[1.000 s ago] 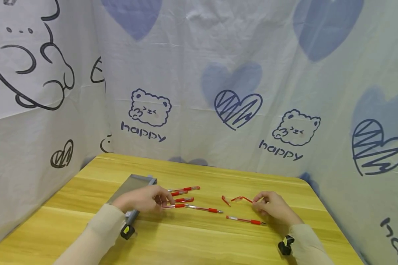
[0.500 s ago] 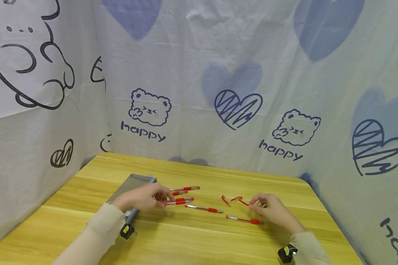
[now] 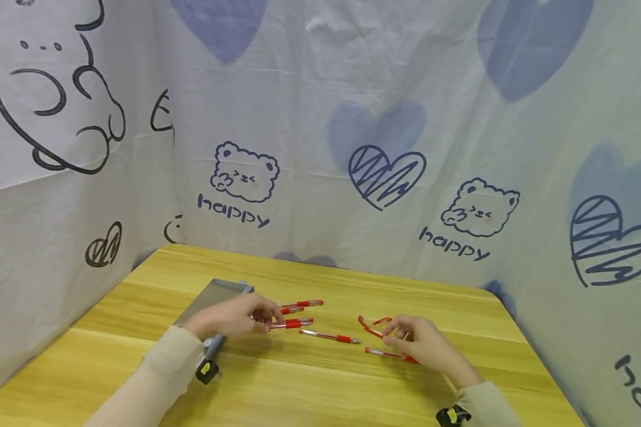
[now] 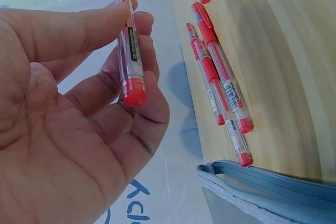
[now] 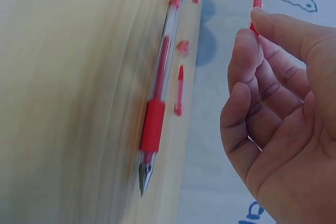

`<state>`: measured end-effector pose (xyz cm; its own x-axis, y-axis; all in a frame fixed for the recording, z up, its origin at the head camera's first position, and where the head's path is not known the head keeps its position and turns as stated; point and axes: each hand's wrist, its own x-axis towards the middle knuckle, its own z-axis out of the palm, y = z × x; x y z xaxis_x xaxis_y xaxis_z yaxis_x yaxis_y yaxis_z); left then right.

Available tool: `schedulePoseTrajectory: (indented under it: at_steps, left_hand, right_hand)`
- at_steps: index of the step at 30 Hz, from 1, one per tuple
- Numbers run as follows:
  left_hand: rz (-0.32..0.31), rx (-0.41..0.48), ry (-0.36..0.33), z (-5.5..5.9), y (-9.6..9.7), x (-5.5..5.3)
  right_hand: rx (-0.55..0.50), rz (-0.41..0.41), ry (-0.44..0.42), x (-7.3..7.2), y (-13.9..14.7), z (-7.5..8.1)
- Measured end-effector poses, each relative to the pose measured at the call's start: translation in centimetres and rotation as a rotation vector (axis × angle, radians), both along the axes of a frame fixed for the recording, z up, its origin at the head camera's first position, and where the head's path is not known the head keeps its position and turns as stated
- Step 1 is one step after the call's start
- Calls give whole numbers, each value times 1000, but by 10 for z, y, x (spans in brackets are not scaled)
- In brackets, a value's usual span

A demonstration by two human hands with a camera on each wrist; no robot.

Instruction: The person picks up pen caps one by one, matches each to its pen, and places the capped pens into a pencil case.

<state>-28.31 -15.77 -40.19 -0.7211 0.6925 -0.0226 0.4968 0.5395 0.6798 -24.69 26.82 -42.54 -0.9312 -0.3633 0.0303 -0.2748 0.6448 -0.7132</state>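
Observation:
My left hand (image 3: 240, 315) pinches a clear gel pen (image 4: 129, 51) with red ends between thumb and fingers. In the left wrist view, capped red gel pens (image 4: 223, 72) lie on the table beyond that hand. My right hand (image 3: 422, 344) pinches a small red pen cap (image 5: 256, 11) by thumb and fingertip. Two loose red caps, one a clear shape (image 5: 179, 90) and one blurred (image 5: 182, 47), lie on the table near it. An uncapped red gel pen (image 5: 153, 124) lies below the right hand, its metal tip bare. Another uncapped pen (image 3: 328, 336) lies between the hands.
A grey zip pouch (image 3: 208, 296) lies flat on the left, partly under my left forearm; its zipped edge (image 4: 273, 190) shows in the left wrist view. The yellow wood-grain table (image 3: 320, 385) meets printed white cloth (image 3: 310, 118) at the back and sides.
My right hand has moved left with the cap, closer to the loose caps and over the uncapped pen's tip. My left hand's pen has shifted slightly away from me.

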Motion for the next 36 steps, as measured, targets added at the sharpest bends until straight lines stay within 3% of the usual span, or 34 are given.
schedulePoseTrajectory:
  at_steps: [17, 28, 36]
  left_hand:
    - [-5, 7, -24, -2, 5, 1]
    - [-29, 6, 10, -4, 7, 0]
    - [-59, 13, 19, -7, 8, -1]
  right_hand:
    - [-44, 48, 8, 6, -25, 0]
    - [-50, 92, -20, 8, -38, 4]
    - [-33, 81, -20, 4, -44, 1]
